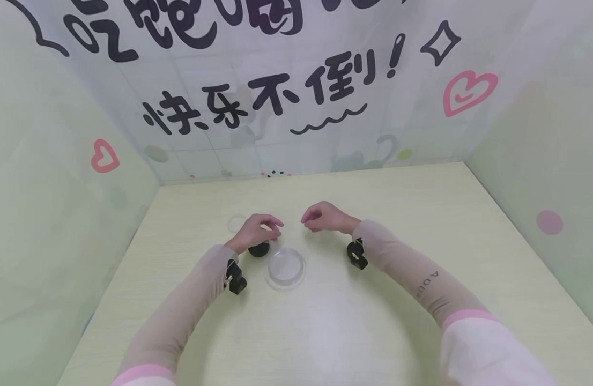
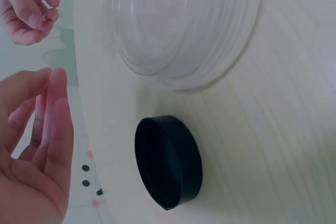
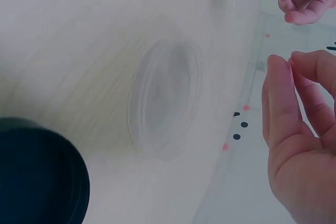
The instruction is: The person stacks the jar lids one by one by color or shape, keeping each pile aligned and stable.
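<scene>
My left hand [image 1: 258, 230] hovers over the table with fingers loosely bent, nothing visible between them. Below it sits a black round cap [image 2: 168, 161], partly covered by the hand in the head view. Just right of the cap lies a clear round plastic container [image 1: 285, 266]. Across a gap, my right hand [image 1: 327, 217] hangs with thumb and fingertips close together, no object showing there. Under it, the right wrist view has a faint clear disc [image 3: 167, 98] flat on the table. A dark round object [image 3: 37, 177], cut by the frame edge, stands close to that camera.
Another clear ring-like disc [image 1: 237, 223] lies left of my left hand. The pale wood-grain table [image 1: 306, 332] meets a printed backdrop [image 1: 316, 145] at its far edge, with green side panels. Black camera mounts [image 1: 236, 277] hang from both wrists.
</scene>
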`<state>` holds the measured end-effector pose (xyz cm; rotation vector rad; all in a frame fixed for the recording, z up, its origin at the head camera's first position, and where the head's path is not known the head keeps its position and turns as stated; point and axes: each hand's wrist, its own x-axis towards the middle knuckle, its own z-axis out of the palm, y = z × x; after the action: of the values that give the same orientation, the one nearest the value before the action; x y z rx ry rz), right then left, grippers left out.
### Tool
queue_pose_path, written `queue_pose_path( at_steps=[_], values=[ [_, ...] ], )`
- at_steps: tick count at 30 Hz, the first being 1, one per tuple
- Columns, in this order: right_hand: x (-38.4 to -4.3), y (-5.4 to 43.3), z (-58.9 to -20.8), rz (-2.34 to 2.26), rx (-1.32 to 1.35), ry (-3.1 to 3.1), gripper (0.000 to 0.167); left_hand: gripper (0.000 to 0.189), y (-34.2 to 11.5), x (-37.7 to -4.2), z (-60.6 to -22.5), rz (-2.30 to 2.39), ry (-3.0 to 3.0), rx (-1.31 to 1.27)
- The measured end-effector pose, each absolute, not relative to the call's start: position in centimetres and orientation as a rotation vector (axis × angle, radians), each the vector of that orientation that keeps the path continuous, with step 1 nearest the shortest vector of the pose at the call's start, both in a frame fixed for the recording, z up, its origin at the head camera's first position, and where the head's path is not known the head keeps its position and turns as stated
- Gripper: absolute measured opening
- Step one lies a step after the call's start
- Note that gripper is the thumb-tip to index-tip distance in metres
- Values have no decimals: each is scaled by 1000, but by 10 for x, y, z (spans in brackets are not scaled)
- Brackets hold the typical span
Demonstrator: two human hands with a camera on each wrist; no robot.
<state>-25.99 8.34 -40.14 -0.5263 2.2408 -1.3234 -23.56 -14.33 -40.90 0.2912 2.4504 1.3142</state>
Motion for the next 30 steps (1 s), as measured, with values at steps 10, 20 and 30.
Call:
queue_pose_path(
  at_steps=[10, 20, 30],
  values=[
    [-270, 94, -403, -1307, -509, 2318, 24, 27, -122, -252, -407, 1307, 2495, 287],
    [-279, 106, -410, -1331, -438, 2369, 26, 29, -105, -264, -413, 1291, 2521, 271],
    [-281, 113, -422, -1297, -327, 2394, 24, 33, -92, -269, -425, 1221, 2460, 191]
  ],
)
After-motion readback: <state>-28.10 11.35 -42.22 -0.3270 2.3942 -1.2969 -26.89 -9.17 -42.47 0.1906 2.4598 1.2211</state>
